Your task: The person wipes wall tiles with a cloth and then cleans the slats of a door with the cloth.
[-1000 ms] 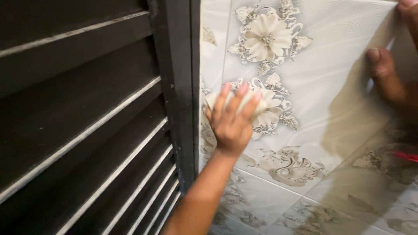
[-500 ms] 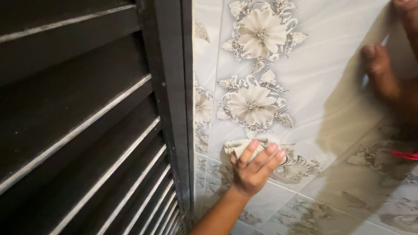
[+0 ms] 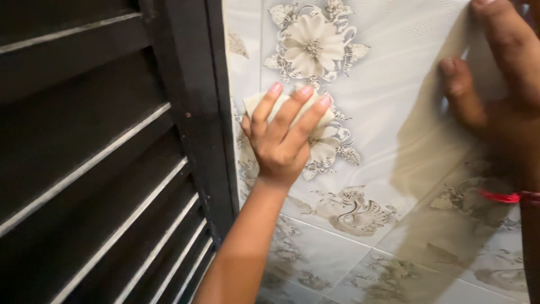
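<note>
Left hand (image 3: 281, 141) clutching pale cloth (image 3: 292, 110) on floral wallpaper (image 3: 388, 84) (right hand (image 3: 500, 84) flat, unclenched).

Your left hand (image 3: 284, 141) has climbed back up the pale flower-patterned wall sheet (image 3: 388, 84). Half a second ago it pressed the small folded cream cloth (image 3: 260, 104) low, under the second printed flower; now the cloth under your fingers sits higher, covering the top of that flower and just below the upper one. A second ago it lay at about this same height.
</note>
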